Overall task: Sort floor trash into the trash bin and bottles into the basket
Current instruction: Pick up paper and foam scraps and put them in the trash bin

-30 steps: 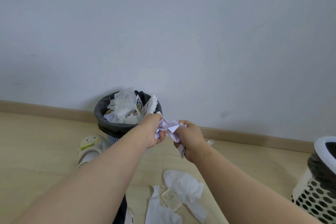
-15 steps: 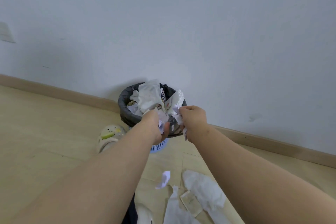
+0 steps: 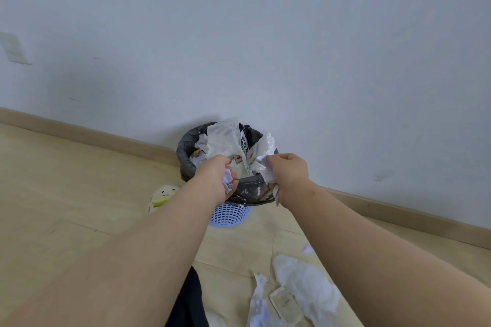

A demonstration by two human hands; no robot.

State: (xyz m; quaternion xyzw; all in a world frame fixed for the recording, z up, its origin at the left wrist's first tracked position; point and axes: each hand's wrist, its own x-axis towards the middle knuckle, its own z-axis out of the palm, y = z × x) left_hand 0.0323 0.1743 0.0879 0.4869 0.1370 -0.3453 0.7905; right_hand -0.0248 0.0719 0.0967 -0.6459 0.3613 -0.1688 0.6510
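- Nearest, below and behind the right hand (image 3: 289, 175), crumpled white tissue sheets (image 3: 305, 281) and a flat clear plastic packet (image 3: 285, 305) are seen lying on the pale wooden floor (image 3: 66, 194).
- A small white paper scrap (image 3: 307, 249) lies on the floor close under the right forearm.
- A dark piece of fabric (image 3: 188, 300) is seen beneath the left forearm.
- The left hand (image 3: 216, 178) is curled around a crumpled white paper ball (image 3: 228, 182), held at the near rim of the bin.
- The right hand is closed on a torn white paper strip (image 3: 269, 171), with one end hanging below the palm.
- A round blue perforated plastic trash bin (image 3: 230, 216), lined with a black bag (image 3: 249, 192), stands directly under and just beyond both hands; white papers and wrappers (image 3: 225, 141) are heaped above its rim.
- Left of the left hand, a cream and green slipper (image 3: 162, 196) rests beside the bin.
- Beyond the hands, a wooden baseboard (image 3: 93, 133) and a pale wall (image 3: 265, 34) are seen.
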